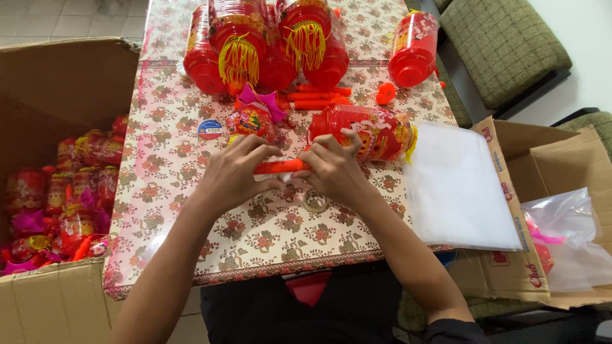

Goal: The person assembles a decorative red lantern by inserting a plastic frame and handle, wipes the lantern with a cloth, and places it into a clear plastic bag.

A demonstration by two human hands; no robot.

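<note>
1. both forearms enter from the bottom edge and meet at mid-table over the floral tablecloth [191, 210].
2. left hand [233, 175] is closed around one end of an orange stick [280, 167]; fingers curl over it.
3. right hand [335, 169] is closed on the other end of the same stick; the stick lies level between the hands, just above the cloth.
4. red lantern [376, 130] lies on its side just beyond the right hand, fingertips near or touching it; cannot tell which.
5. small round metal ring [315, 201] sits on the cloth below the hands.
6. stack of clear plastic bags [459, 191] lies at the right table edge.
7. more red lanterns with yellow tassels [268, 44] stand at the far edge.
8. cardboard box [57, 191] at left holds wrapped lanterns.
</note>
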